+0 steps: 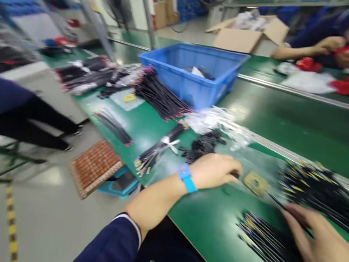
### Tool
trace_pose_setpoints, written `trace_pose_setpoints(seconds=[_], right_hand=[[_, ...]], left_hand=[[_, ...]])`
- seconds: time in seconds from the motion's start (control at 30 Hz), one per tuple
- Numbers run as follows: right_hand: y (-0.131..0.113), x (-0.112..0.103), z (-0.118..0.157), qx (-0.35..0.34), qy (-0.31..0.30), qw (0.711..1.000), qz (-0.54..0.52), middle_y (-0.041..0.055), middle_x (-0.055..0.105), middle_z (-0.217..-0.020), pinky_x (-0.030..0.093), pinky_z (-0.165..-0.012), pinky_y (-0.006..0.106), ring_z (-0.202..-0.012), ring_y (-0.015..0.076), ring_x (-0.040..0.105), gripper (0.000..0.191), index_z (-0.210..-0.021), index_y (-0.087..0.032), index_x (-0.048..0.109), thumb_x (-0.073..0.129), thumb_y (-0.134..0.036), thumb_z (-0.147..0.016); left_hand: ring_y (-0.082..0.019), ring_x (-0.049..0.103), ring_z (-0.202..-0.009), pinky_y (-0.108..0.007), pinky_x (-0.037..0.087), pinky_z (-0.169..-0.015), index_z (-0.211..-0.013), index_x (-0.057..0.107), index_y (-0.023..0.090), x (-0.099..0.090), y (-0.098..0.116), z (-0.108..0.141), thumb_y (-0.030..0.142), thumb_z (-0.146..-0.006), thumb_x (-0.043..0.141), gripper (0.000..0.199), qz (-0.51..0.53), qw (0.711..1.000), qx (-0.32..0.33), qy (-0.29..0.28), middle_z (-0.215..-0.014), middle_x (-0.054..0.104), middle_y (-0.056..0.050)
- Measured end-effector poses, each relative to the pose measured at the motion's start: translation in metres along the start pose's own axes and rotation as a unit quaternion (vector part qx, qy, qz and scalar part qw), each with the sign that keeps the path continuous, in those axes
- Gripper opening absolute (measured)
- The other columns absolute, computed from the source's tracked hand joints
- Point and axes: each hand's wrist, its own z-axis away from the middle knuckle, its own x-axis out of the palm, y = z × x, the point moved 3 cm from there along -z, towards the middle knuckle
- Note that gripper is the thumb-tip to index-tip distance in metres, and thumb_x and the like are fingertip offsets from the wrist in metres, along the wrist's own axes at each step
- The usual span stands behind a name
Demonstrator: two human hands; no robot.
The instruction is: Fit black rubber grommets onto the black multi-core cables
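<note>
My left hand (215, 170), with a blue band at the wrist, is over the green table beside a heap of small black parts (204, 144). Its fingers are curled to a pinch, and what they hold, if anything, is hidden. Between thumb and fingers, my right hand (321, 240) grips a thin black cable (275, 199). The cable's tip points at a yellow sponge (256, 183) with a hole in its middle. Below lies a bundle of black cables (270, 243) with coloured wire ends, partly behind my right hand. Another thick cable bundle (320, 190) rests to the right.
A blue bin (195, 73) stands at the back, with black cables (162, 92) and clear plastic bags (209, 120) before it. A tied cable bundle (160, 148) lies left. Across the table, a co-worker's hands (331, 45) handle red material. A woven stool (95, 166) stands below the left edge.
</note>
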Motion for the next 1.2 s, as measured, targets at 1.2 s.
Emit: trace_pose_setpoints(seconds=[1.2], right_hand=[[-0.066, -0.053, -0.01, -0.017, 0.085, 0.995, 0.049, 0.003, 0.078, -0.103, 0.056, -0.078, 0.028, -0.08, 0.0149, 0.072, 0.075, -0.167, -0.03, 0.038, 0.061, -0.007, -0.101]], left_hand=[[-0.014, 0.077, -0.077, -0.022, 0.054, -0.068, -0.095, 0.07, 0.013, 0.037, 0.004, -0.006, 0.033, -0.063, 0.101, 0.049, 0.614, 0.774, -0.156, 0.0, -0.081, 0.075, -0.001]])
